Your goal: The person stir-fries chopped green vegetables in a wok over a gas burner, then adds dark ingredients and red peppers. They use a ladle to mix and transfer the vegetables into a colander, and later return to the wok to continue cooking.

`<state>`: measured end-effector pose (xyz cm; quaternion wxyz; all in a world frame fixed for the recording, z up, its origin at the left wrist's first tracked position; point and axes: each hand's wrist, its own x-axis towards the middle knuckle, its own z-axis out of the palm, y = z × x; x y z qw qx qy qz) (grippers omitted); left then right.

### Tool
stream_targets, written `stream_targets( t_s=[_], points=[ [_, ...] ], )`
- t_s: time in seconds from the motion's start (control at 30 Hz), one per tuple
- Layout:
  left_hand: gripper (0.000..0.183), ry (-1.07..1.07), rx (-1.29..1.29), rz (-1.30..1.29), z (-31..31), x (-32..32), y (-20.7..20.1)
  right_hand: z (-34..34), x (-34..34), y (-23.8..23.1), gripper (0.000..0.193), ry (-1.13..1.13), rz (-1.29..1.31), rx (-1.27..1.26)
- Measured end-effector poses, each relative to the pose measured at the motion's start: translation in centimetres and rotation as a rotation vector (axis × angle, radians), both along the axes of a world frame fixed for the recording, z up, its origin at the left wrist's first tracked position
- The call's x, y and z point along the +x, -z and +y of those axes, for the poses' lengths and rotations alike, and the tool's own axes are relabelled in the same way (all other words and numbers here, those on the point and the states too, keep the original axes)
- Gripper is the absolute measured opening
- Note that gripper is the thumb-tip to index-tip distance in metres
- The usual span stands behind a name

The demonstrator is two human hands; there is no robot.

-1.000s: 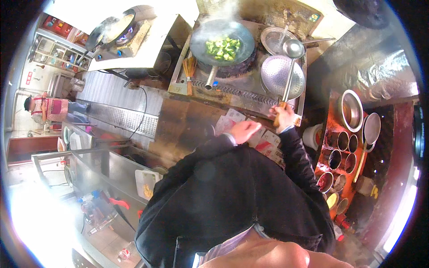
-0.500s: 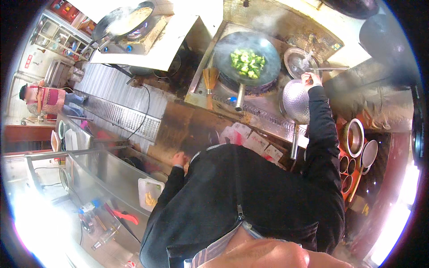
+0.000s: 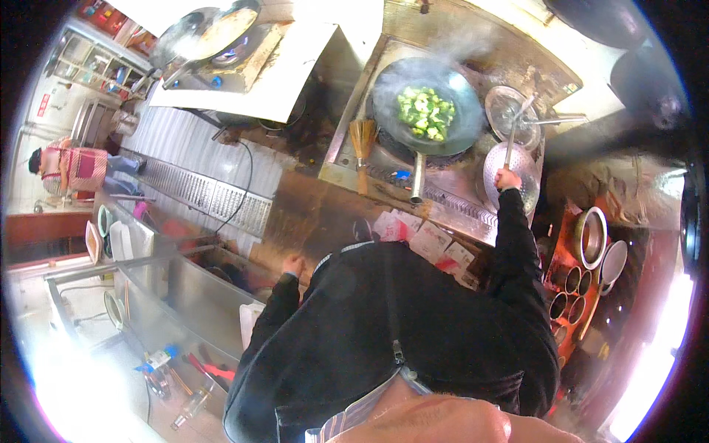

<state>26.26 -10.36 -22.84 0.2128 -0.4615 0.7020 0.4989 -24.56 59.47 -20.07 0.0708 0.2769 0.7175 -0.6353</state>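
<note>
My right hand [image 3: 507,179] is closed around the handle of a long metal utensil [image 3: 510,140]. It reaches away over a round metal pot [image 3: 496,100] with liquid in it; I cannot make out its head. Beneath this hand lies a dimpled or perforated metal strainer [image 3: 526,171]. To the left, a dark wok [image 3: 463,136] on the stove holds chopped green vegetables [image 3: 426,112], steaming, its handle [image 3: 418,177] turned toward me. My left hand [image 3: 294,264] hangs by my side with curled fingers, and nothing shows in it.
A straw brush [image 3: 362,140] lies left of the wok. Another wok [image 3: 229,33] sits over a flame at the far left. Metal bowls and cups [image 3: 591,236] stand at the right. A co-worker [image 3: 77,170] is at the far left, beyond a metal counter [image 3: 199,284].
My right hand has come nearer to me, and the long utensil's handle now shows in it. The view has shifted, so the stove sits slightly farther right and lower.
</note>
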Motion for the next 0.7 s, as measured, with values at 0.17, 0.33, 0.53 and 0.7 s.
stream_targets(
  t_s=[0.17,0.33,0.53,0.7],
  points=[
    [0.039,0.107,-0.053,0.294,1.9,-6.1,-2.7,3.8,3.4,0.2,0.033,-0.38,0.265,-0.383],
    [0.036,0.058,-0.276,0.257,5.0,-5.7,-4.0,0.5,7.7,-5.5,0.043,-0.031,0.161,-1.072],
    [0.033,-0.027,-0.332,0.071,8.2,1.0,-2.6,-1.3,13.5,-10.4,0.025,0.019,0.121,-0.904],
    [0.035,0.042,-0.262,-0.137,9.9,6.3,-1.3,-1.1,17.3,-12.7,0.026,0.091,0.077,-0.768]
  ],
)
